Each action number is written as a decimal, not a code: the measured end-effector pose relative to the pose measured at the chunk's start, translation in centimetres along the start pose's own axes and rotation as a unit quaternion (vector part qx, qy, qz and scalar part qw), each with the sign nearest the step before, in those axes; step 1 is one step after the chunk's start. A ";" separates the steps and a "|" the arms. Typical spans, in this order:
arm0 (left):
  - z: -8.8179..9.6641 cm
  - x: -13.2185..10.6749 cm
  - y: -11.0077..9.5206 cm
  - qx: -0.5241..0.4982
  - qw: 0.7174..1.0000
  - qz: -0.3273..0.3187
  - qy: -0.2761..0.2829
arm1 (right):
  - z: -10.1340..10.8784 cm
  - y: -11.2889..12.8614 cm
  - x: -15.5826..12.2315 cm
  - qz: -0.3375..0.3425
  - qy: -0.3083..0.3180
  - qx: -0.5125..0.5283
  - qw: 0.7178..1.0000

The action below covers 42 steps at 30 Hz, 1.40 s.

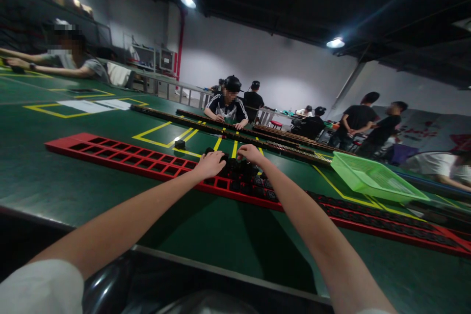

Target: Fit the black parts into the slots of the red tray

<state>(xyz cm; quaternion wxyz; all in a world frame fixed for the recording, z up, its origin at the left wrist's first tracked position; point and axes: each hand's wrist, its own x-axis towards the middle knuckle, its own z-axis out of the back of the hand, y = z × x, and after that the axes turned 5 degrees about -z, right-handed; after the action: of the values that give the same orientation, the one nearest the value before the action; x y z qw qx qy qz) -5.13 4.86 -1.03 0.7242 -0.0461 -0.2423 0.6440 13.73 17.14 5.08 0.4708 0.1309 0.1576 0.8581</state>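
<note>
A long red tray (110, 152) with many rectangular cells lies across the green table. Its left cells are bare; the right stretch holds several small black parts (250, 176). My left hand (211, 163) rests curled on a pile of black parts over the tray's middle. My right hand (250, 153) is beside it, fingers bent down onto the same pile. What each hand grips is hidden by the fingers. One loose black part (180, 143) sits on the table behind the tray.
A green plastic basket (371, 176) stands at the right. Further dark trays (228, 130) run along the far side, where a seated person (228, 105) works. Other people stand or sit at the back right and far left. Yellow tape lines mark the table (55, 176).
</note>
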 end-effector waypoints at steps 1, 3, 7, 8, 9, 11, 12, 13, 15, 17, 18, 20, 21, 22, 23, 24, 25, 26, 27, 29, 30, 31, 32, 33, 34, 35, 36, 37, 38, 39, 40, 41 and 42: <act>0.1 -0.2 -0.3 0.005 1.000 -0.013 0.018 | 0.4 0.1 -0.2 0.007 -0.014 0.015 1.000; 0.4 -0.5 -0.8 0.016 0.998 -0.033 0.048 | 1.8 -0.2 -1.0 0.020 -0.045 0.037 0.998; 0.5 -0.6 -0.9 0.034 0.996 -0.037 0.073 | 6.3 -2.7 -5.0 0.040 -0.111 0.044 0.992; 0.5 -0.5 -0.8 0.036 0.996 -0.035 0.075 | 7.5 -3.8 -6.5 0.041 -0.127 0.039 0.990; 0.5 -0.1 -0.7 0.037 0.996 -0.034 0.079 | 8.6 -5.0 -8.1 0.037 -0.142 0.034 0.989; 0.6 0.9 -0.3 0.040 0.994 -0.033 0.091 | 10.4 -7.7 -11.5 0.022 -0.183 0.017 0.983; 0.7 1.7 -0.2 0.044 0.994 -0.037 0.093 | 11.0 -9.1 -13.1 0.006 -0.205 0.009 0.979; 0.9 2.5 -0.1 0.048 0.993 -0.045 0.099 | 11.4 -10.5 -14.6 -0.012 -0.229 0.006 0.973; 1.4 4.2 -0.1 0.056 0.989 -0.070 0.117 | 11.8 -13.3 -17.1 -0.058 -0.284 0.014 0.957; 2.0 5.8 -0.2 0.067 0.985 -0.079 0.136 | 11.5 -15.6 -18.7 -0.109 -0.313 0.050 0.942; 2.2 6.4 -0.2 0.073 0.984 -0.080 0.139 | 11.3 -16.6 -19.2 -0.127 -0.326 0.076 0.934; 2.4 7.1 -0.3 0.086 0.983 -0.079 0.139 | 10.6 -18.2 -19.7 -0.142 -0.345 0.119 0.920; 2.4 7.3 -0.3 0.089 0.983 -0.078 0.138 | 10.3 -18.7 -19.8 -0.141 -0.348 0.136 0.917; 2.5 7.4 -0.3 0.090 0.984 -0.076 0.136 | 10.0 -19.0 -19.8 -0.135 -0.342 0.145 0.918; 2.5 7.5 -0.2 0.087 0.984 -0.073 0.135 | 9.7 -19.1 -19.7 -0.131 -0.336 0.143 0.922; 2.6 7.4 -0.1 0.082 0.986 -0.067 0.132 | 9.5 -19.1 -19.7 -0.127 -0.328 0.139 0.926; 2.7 7.3 -0.1 0.072 0.987 -0.062 0.126 | 9.4 -19.0 -19.7 -0.121 -0.323 0.136 0.929; 2.9 7.2 -0.1 0.061 0.990 -0.055 0.117 | 9.2 -18.7 -19.6 -0.119 -0.324 0.132 0.929; 3.1 7.0 -0.2 0.044 0.992 -0.051 0.104 | 9.1 -18.4 -19.7 -0.109 -0.319 0.128 0.933; 3.6 6.3 -0.8 -0.006 0.997 -0.049 0.063 | 8.7 -17.7 -19.7 -0.083 -0.311 0.117 0.940; 3.7 5.7 -1.3 -0.039 0.997 -0.052 0.049 | 8.4 -17.3 -19.7 -0.068 -0.303 0.115 0.943; 3.8 4.9 -2.0 -0.075 0.995 -0.057 0.038 | 8.0 -16.9 -19.7 -0.053 -0.293 0.116 0.947; 3.7 4.0 -2.8 -0.141 0.988 -0.065 0.027 | 7.5 -16.4 -19.7 -0.044 -0.288 0.113 0.950; 3.6 2.9 -3.6 -0.317 0.946 -0.058 0.020 | 6.9 -15.9 -19.6 -0.033 -0.271 0.102 0.956; 3.3 1.8 -4.5 -0.454 0.889 -0.049 0.030 | 6.2 -15.3 -19.6 -0.023 -0.255 0.086 0.963; 2.9 0.7 -5.4 -0.535 0.843 -0.040 0.051 | 5.4 -14.7 -19.5 -0.017 -0.241 0.063 0.968; 2.4 -0.3 -6.2 -0.574 0.815 -0.036 0.074 | 4.6 -14.0 -19.4 -0.009 -0.231 0.038 0.972; 1.8 -1.2 -6.9 -0.586 0.804 -0.036 0.091 | 3.9 -13.3 -19.4 0.006 -0.222 0.011 0.975; 1.3 -1.9 -7.5 -0.583 0.805 -0.043 0.099 | 3.2 -12.6 -19.4 0.026 -0.214 -0.019 0.976; 0.7 -2.3 -7.9 -0.562 0.820 -0.061 0.092 | 2.7 -12.0 -19.4 0.045 -0.209 -0.055 0.975; 0.3 -2.7 -8.2 -0.517 0.848 -0.089 0.072 | 2.3 -11.6 -19.5 0.064 -0.199 -0.089 0.974; -0.1 -2.9 -8.3 -0.450 0.883 -0.125 0.046 | 2.2 -11.3 -19.5 0.078 -0.193 -0.118 0.971; -0.3 -3.0 -8.2 -0.367 0.915 -0.166 0.014 | 2.2 -11.2 -19.5 0.086 -0.192 -0.137 0.968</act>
<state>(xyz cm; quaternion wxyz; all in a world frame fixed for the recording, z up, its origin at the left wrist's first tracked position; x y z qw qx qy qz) 2.30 0.71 0.95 0.7559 -0.2765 -0.4557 0.3801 33.37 6.63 1.21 0.4301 0.2405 -0.0671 0.8676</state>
